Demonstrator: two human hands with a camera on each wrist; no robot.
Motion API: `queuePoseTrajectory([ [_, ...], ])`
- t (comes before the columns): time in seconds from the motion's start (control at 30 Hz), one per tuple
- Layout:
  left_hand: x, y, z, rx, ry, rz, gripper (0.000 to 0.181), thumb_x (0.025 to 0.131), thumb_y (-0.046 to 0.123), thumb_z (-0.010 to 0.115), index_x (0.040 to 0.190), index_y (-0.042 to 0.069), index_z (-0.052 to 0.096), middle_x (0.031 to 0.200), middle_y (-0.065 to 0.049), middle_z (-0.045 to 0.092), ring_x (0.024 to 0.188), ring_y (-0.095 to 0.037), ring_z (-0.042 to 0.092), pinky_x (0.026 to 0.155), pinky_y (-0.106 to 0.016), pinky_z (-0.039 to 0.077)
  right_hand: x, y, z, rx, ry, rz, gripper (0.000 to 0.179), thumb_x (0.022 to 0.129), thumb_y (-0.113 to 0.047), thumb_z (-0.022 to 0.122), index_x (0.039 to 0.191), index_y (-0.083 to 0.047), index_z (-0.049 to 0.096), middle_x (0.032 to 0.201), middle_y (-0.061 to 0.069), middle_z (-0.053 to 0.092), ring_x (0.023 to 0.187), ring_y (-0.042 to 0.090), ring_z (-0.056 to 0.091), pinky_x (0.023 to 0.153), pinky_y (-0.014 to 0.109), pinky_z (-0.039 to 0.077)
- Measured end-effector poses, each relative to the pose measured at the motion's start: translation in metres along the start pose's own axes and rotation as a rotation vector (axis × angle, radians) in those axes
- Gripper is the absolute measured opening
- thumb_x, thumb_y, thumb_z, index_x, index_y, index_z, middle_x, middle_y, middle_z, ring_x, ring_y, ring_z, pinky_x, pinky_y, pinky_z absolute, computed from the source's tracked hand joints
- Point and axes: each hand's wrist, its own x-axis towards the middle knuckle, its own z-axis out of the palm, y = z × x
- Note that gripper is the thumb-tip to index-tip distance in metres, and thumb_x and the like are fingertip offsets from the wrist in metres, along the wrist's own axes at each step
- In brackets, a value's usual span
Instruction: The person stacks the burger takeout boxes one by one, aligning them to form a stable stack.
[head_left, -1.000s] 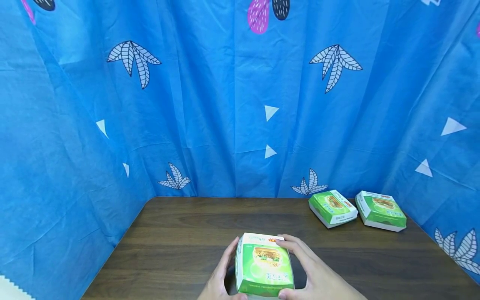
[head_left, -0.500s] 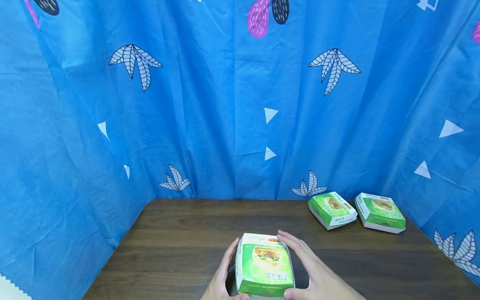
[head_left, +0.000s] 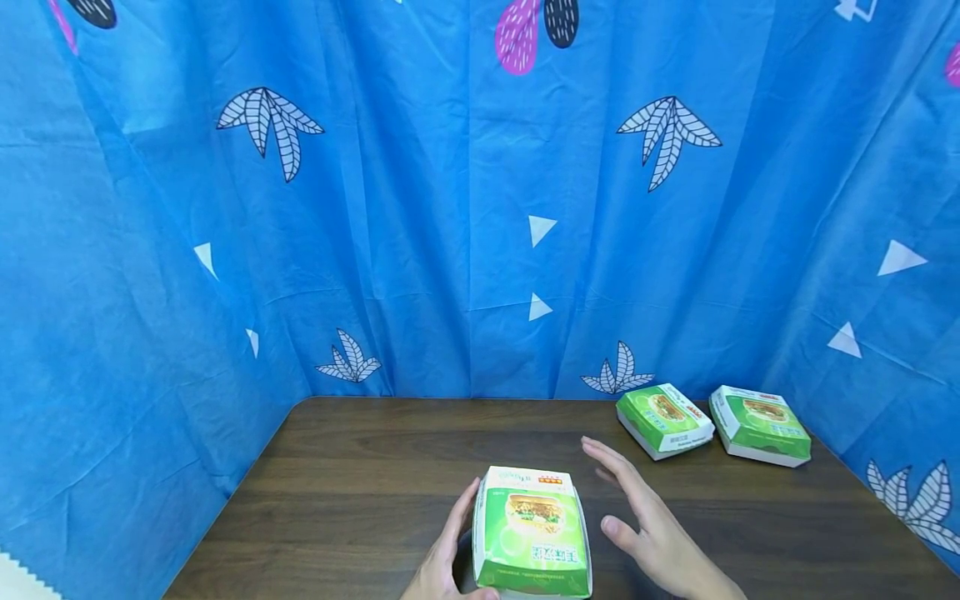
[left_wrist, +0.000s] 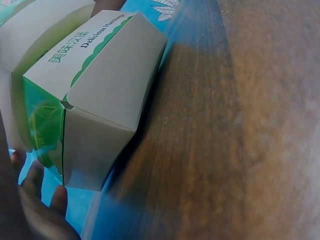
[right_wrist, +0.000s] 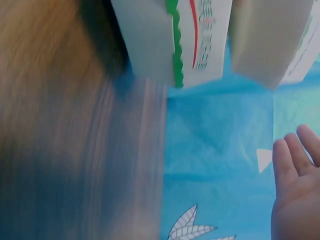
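A green and white burger box (head_left: 532,542) with a burger picture on its lid is at the table's near middle in the head view. My left hand (head_left: 442,550) holds its left side, fingers along the side and thumb at the near edge. In the left wrist view the burger box (left_wrist: 107,70) shows a printed side, with fingertips (left_wrist: 59,196) by its corner. Another white cardboard part (left_wrist: 42,35) stands apart from it across a gap; whether lid or second box I cannot tell. My right hand (head_left: 656,529) is to the right, apart from the box, fingers extended and holding nothing.
Two more burger boxes, one at an angle (head_left: 665,421) and one by the corner (head_left: 761,425), lie at the back right of the dark wooden table (head_left: 360,492). A blue patterned curtain (head_left: 420,208) hangs behind and along both sides.
My right hand has let go of the box's right side and moved away to the right, its fingers spreading. The left hand has stayed on the box, which has barely shifted.
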Motion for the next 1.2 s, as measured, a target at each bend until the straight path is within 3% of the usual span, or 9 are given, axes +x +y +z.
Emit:
queuePoseTrajectory([
  [0.17,-0.002,0.004,0.002,-0.041,0.008,-0.101,0.091,0.087,0.03,0.069,0.152,0.043,0.006,0.153,0.001,0.027,0.13,-0.015,0.034,0.101,-0.029,0.038,0.003,0.013,-0.007,-0.061,0.109,0.033,0.066,0.096,-0.01,0.054,0.153,-0.022,0.022,0.157,-0.001,0.026,0.135,-0.001,0.033,0.102,0.014,0.036],
  [0.3,0.002,-0.004,0.001,0.056,0.015,0.156,0.097,0.085,0.033,0.07,0.156,0.02,0.005,0.155,-0.009,0.028,0.135,-0.02,0.036,0.105,-0.031,0.036,0.006,0.025,-0.014,-0.098,0.211,0.123,0.065,0.097,-0.014,0.055,0.152,-0.027,0.024,0.155,-0.001,0.029,0.135,-0.003,0.031,0.101,0.006,0.03],
  [0.4,0.003,-0.006,0.001,0.039,0.01,0.163,0.097,0.085,0.033,0.071,0.156,0.022,0.004,0.156,-0.004,0.026,0.136,-0.013,0.035,0.106,-0.029,0.035,0.007,0.034,-0.021,-0.132,0.277,0.217,0.063,0.098,-0.022,0.057,0.151,-0.03,0.025,0.154,0.002,0.031,0.138,0.011,0.032,0.102,0.015,0.033],
  [0.53,-0.001,0.001,0.002,-0.036,0.007,0.024,0.094,0.086,0.029,0.069,0.154,0.036,0.005,0.156,0.001,0.022,0.134,-0.01,0.033,0.103,-0.027,0.036,0.008,0.045,-0.029,-0.169,0.35,0.32,0.065,0.096,-0.032,0.06,0.151,-0.028,0.026,0.154,0.009,0.029,0.137,0.036,0.032,0.106,0.048,0.036],
  [0.67,0.0,0.002,0.004,0.018,0.034,0.114,0.094,0.086,0.025,0.068,0.156,0.026,0.005,0.157,-0.006,0.023,0.136,-0.018,0.034,0.104,-0.026,0.035,0.008,0.058,-0.033,-0.21,0.437,0.363,0.072,0.092,-0.035,0.065,0.151,-0.028,0.026,0.154,0.012,0.028,0.139,0.034,0.029,0.11,0.046,0.033],
  [0.83,0.0,0.009,0.008,-0.076,0.055,-0.077,0.089,0.087,0.029,0.066,0.152,0.041,0.007,0.154,0.006,0.023,0.133,-0.023,0.032,0.1,-0.036,0.039,0.006,0.076,-0.037,-0.242,0.52,0.376,0.078,0.087,-0.035,0.071,0.151,-0.021,0.028,0.153,0.016,0.028,0.136,0.037,0.027,0.104,0.06,0.029],
  [0.93,0.002,0.01,0.009,-0.075,0.075,-0.066,0.089,0.086,0.028,0.066,0.152,0.041,0.008,0.152,0.007,0.024,0.132,-0.023,0.032,0.1,-0.04,0.039,0.005,0.085,-0.039,-0.248,0.547,0.394,0.082,0.085,-0.036,0.073,0.151,-0.014,0.028,0.153,0.019,0.027,0.138,0.042,0.022,0.102,0.067,0.026],
  [1.17,0.01,-0.001,0.007,0.2,0.172,0.491,0.093,0.084,0.037,0.065,0.152,-0.002,0.014,0.154,-0.021,0.025,0.135,-0.026,0.037,0.104,-0.032,0.039,0.004,0.099,-0.041,-0.255,0.553,0.493,0.091,0.084,-0.042,0.072,0.153,-0.011,0.021,0.155,0.021,0.019,0.141,0.044,0.016,0.104,0.069,0.022],
  [1.2,0.01,-0.001,0.007,0.192,0.18,0.482,0.093,0.084,0.037,0.066,0.152,0.0,0.015,0.154,-0.018,0.025,0.135,-0.022,0.038,0.103,-0.031,0.039,0.004,0.1,-0.041,-0.253,0.548,0.506,0.092,0.084,-0.043,0.072,0.153,-0.011,0.02,0.156,0.021,0.018,0.141,0.045,0.015,0.103,0.07,0.022],
])
